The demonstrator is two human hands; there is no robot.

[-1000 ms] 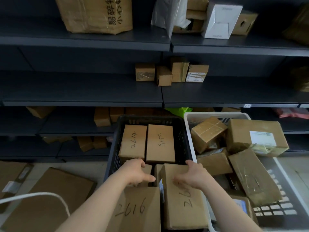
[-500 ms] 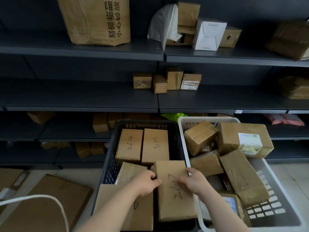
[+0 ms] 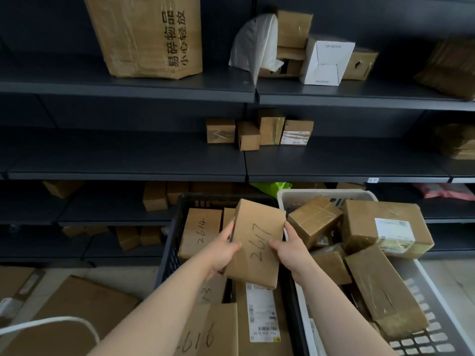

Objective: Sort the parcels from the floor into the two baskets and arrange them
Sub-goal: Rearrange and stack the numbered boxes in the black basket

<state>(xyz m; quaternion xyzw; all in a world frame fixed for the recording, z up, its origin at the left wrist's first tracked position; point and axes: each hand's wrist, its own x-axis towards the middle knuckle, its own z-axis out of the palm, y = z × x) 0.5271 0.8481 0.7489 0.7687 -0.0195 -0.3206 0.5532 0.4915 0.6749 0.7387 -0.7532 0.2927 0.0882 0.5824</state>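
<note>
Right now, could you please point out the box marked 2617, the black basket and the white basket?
box marked 2617 (image 3: 258, 227): head view, top face.
black basket (image 3: 171, 240): head view, left wall.
white basket (image 3: 323, 193): head view, far rim.

Dark grey tiered shelving (image 3: 123, 160) fills the back above a pale floor (image 3: 452, 276), dimly lit.

Dark metal shelving (image 3: 123, 155) fills the background. Top shelf: big taped carton with Chinese print (image 3: 144, 37), white poly bag (image 3: 254, 44) draped against some brown boxes, white box (image 3: 326, 60) just right of them. Middle shelf: four small brown boxes (image 3: 270, 129) clustered. Lower shelf: green bag (image 3: 272, 186), pink packet (image 3: 447, 192). White cord (image 3: 59, 319) arcs at bottom left.
</note>
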